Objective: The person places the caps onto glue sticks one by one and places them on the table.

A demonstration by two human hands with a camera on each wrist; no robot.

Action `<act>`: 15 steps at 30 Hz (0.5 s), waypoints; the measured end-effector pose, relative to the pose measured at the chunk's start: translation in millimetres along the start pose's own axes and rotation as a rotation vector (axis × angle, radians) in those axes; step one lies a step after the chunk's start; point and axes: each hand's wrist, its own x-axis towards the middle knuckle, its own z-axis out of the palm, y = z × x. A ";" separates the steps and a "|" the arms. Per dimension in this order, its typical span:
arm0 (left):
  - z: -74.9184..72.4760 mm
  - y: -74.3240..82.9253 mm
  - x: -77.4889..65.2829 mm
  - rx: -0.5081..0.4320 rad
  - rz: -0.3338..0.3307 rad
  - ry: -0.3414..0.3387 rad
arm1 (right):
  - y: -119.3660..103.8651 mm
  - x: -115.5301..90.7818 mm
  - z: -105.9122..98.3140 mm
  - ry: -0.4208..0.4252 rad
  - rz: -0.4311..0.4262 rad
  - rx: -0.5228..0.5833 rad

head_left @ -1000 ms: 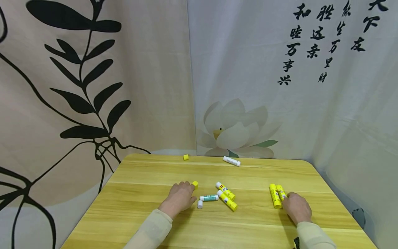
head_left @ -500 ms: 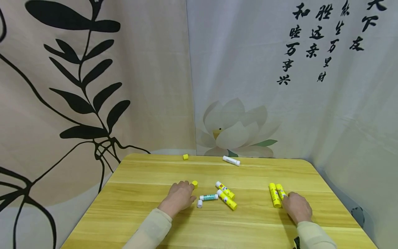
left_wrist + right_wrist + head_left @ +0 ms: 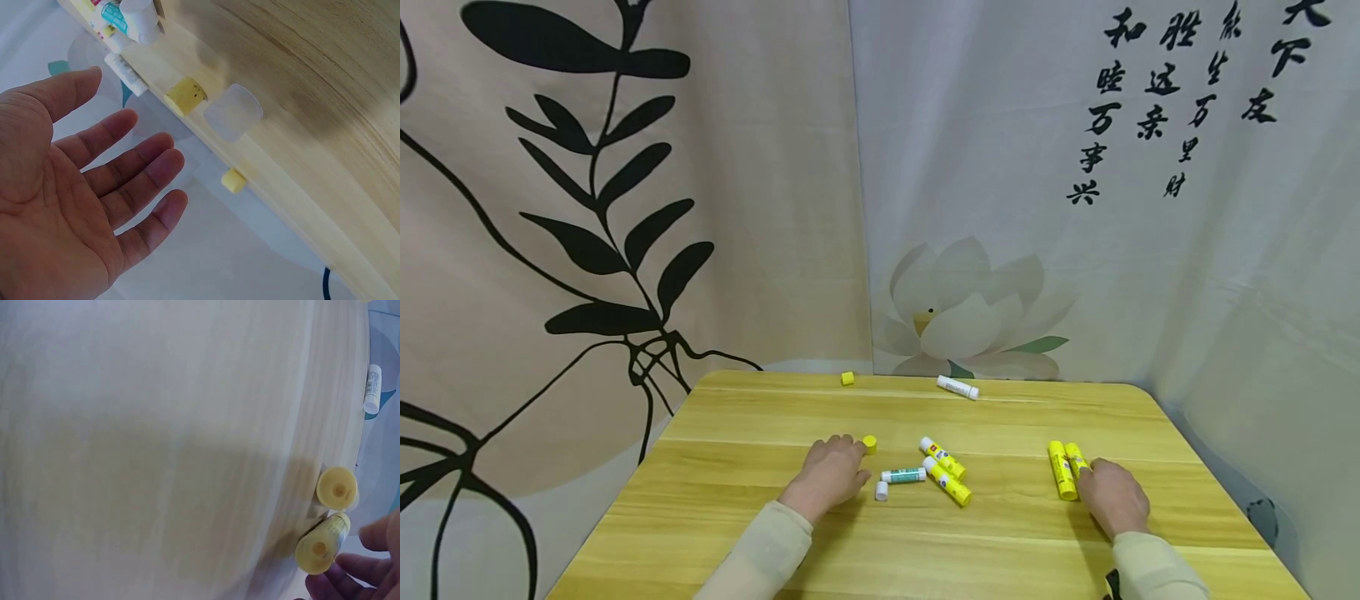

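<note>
My left hand hovers over the left-middle of the table, palm down, fingers spread and relaxed around nothing. By its fingertips stands a yellow cap; the left wrist view also shows a translucent cap that the hand hides from the head view. At the right, two yellow glue sticks lie side by side. My right hand is beside the nearer-right glue stick, its fingertips right at that stick's side and the thumb apart from it.
A teal-labelled glue stick and a white cap lie mid-table. Two yellow glue sticks with white ends lie to their right. Near the back edge are a white glue stick and a small yellow cap. Printed curtains hang behind.
Both hands have shifted very slightly to the left; the right hand's fingertips have edged closer over the right-hand yellow glue stick. The glue sticks and caps stay in place.
</note>
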 end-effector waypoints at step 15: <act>-6.2 -1.4 0.5 -0.003 -0.013 0.008 | -12.3 -2.4 -0.2 0.077 -0.045 -0.011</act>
